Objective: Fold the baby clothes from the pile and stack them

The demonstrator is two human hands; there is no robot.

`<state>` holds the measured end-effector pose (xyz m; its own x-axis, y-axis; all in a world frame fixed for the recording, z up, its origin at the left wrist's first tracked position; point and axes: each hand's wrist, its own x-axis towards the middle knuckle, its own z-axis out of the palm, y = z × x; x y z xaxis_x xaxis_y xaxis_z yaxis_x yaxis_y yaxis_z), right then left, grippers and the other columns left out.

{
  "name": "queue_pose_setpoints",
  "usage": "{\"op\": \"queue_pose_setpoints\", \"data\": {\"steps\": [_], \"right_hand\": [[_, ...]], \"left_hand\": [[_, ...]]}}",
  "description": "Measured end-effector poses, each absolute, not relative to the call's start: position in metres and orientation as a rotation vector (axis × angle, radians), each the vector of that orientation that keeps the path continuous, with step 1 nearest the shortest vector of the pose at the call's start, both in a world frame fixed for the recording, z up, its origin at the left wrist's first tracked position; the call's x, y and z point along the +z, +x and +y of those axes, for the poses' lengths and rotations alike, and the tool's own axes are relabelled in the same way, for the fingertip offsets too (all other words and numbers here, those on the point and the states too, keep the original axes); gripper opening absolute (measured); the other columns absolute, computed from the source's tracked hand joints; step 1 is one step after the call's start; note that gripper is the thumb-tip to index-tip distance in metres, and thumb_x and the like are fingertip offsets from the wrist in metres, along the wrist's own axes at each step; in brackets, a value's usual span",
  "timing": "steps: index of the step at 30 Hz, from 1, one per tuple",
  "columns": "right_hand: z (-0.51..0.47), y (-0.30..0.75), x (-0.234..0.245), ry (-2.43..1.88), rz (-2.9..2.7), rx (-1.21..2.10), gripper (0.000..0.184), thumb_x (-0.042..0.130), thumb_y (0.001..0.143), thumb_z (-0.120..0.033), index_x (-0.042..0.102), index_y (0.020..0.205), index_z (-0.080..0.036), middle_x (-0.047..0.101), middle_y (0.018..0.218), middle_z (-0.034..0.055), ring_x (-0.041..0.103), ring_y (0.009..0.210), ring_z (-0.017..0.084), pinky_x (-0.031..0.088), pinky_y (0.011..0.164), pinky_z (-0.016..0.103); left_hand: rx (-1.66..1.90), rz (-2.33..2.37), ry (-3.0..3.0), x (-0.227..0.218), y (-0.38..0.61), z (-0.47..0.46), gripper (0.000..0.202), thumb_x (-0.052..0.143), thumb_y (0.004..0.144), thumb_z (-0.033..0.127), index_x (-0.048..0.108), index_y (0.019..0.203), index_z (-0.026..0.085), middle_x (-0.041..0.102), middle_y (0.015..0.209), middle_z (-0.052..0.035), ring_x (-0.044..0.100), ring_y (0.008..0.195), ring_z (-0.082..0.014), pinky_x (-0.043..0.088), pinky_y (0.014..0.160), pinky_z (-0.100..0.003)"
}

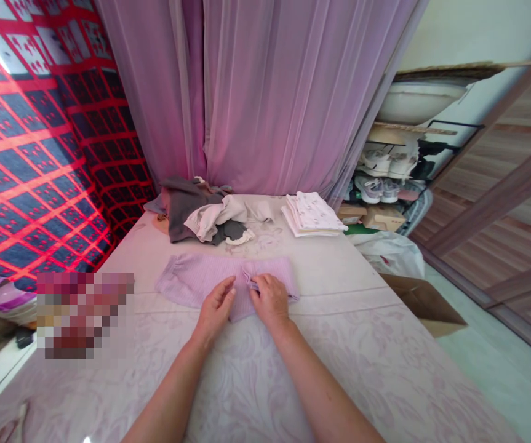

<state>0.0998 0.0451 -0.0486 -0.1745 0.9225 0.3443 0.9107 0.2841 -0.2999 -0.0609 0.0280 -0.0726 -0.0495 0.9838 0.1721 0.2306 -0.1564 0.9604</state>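
Note:
A lilac, finely ribbed garment (191, 280), which looks like a pair of small trousers, lies across the table in front of me. Its gathered end points left, and the right part is folded over on itself. My right hand (269, 298) pinches the edge of that folded layer near the middle. Beside it, my left hand (218, 307) rests at the garment's near edge, fingers stretched and thumb slightly apart, holding nothing. Whether the left fingertips press on the cloth I cannot tell.
Behind the garment lies a loose heap of dark grey and beige clothes (182, 212). A folded stack of white patterned cloth (315, 215) sits at the back right. A cardboard box (424, 301) and shoe rack stand beyond the right edge; a pixelated patch (80, 314) hides something at left.

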Motion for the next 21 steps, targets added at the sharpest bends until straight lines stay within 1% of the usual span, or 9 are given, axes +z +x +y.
{"op": "queue_pose_setpoints", "data": {"steps": [3, 5, 8, 11, 13, 16, 18, 21], "right_hand": [[0.042, 0.1, -0.043, -1.641, -2.167, 0.101, 0.02, 0.059, 0.083, -0.032, 0.066, 0.101, -0.024, 0.065, 0.096, 0.0049, 0.056, 0.093, 0.019, 0.038, 0.079, 0.029], [0.043, 0.104, -0.037, -1.605, -2.196, 0.17, 0.023, 0.055, 0.086, -0.036, 0.067, 0.101, -0.024, 0.066, 0.097, 0.0047, 0.057, 0.093, 0.018, 0.04, 0.08, 0.028], [0.053, 0.119, -0.023, -1.58, -2.173, 0.221, 0.028, 0.043, 0.092, -0.034, 0.067, 0.102, -0.022, 0.068, 0.101, 0.0043, 0.06, 0.094, 0.016, 0.041, 0.084, 0.026], [0.069, 0.137, -0.011, -1.652, -2.132, 0.13, 0.034, 0.037, 0.094, -0.03, 0.064, 0.112, -0.021, 0.066, 0.116, 0.0059, 0.057, 0.108, 0.017, 0.038, 0.093, 0.028], [0.077, 0.145, -0.011, -1.672, -2.195, 0.084, 0.038, 0.037, 0.094, -0.031, 0.058, 0.123, -0.021, 0.058, 0.131, 0.0069, 0.048, 0.122, 0.018, 0.032, 0.102, 0.032], [0.08, 0.151, -0.024, -1.734, -2.35, 0.109, 0.047, 0.035, 0.094, -0.039, 0.044, 0.138, -0.022, 0.037, 0.148, 0.008, 0.029, 0.137, 0.022, 0.02, 0.111, 0.044], [0.078, 0.151, -0.036, -1.817, -2.401, 0.168, 0.052, 0.033, 0.094, -0.044, 0.038, 0.142, -0.024, 0.028, 0.153, 0.0082, 0.021, 0.141, 0.023, 0.015, 0.111, 0.051], [0.077, 0.151, -0.048, -1.88, -2.403, 0.239, 0.055, 0.029, 0.094, -0.047, 0.033, 0.144, -0.025, 0.023, 0.155, 0.0072, 0.017, 0.142, 0.023, 0.014, 0.111, 0.054]], "left_hand": [[1.24, 1.392, 1.656, -0.073, -0.059, 0.026, 0.044, 0.048, 0.087, 0.043, 0.059, 0.122, 0.021, 0.062, 0.126, -0.0078, 0.055, 0.119, -0.0206, 0.04, 0.105, -0.04], [1.216, 1.397, 1.782, -0.072, -0.059, 0.025, 0.042, 0.046, 0.089, 0.042, 0.058, 0.123, 0.021, 0.061, 0.127, -0.0076, 0.054, 0.12, -0.0202, 0.04, 0.106, -0.04], [1.166, 1.379, 1.953, -0.07, -0.058, 0.023, 0.041, 0.042, 0.091, 0.039, 0.058, 0.125, 0.021, 0.059, 0.13, -0.008, 0.053, 0.122, -0.0199, 0.04, 0.106, -0.041], [1.103, 1.371, 2.089, -0.066, -0.056, 0.02, 0.04, 0.042, 0.092, 0.036, 0.057, 0.126, 0.023, 0.058, 0.132, -0.0077, 0.052, 0.123, -0.0198, 0.041, 0.106, -0.041], [1.065, 1.385, 2.153, -0.064, -0.055, 0.017, 0.039, 0.043, 0.092, 0.035, 0.058, 0.125, 0.024, 0.057, 0.133, -0.0074, 0.051, 0.123, -0.0203, 0.042, 0.105, -0.041], [1.001, 1.404, 2.241, -0.062, -0.053, 0.015, 0.038, 0.046, 0.091, 0.036, 0.06, 0.124, 0.024, 0.053, 0.137, -0.0073, 0.048, 0.126, -0.0223, 0.041, 0.106, -0.043], [0.962, 1.398, 2.284, -0.063, -0.052, 0.014, 0.038, 0.047, 0.09, 0.036, 0.059, 0.124, 0.024, 0.052, 0.139, -0.007, 0.045, 0.128, -0.0238, 0.039, 0.107, -0.045], [0.998, 1.367, 2.266, -0.066, -0.053, 0.016, 0.037, 0.046, 0.091, 0.034, 0.059, 0.123, 0.024, 0.056, 0.134, -0.0071, 0.048, 0.127, -0.023, 0.04, 0.107, -0.046]]}}
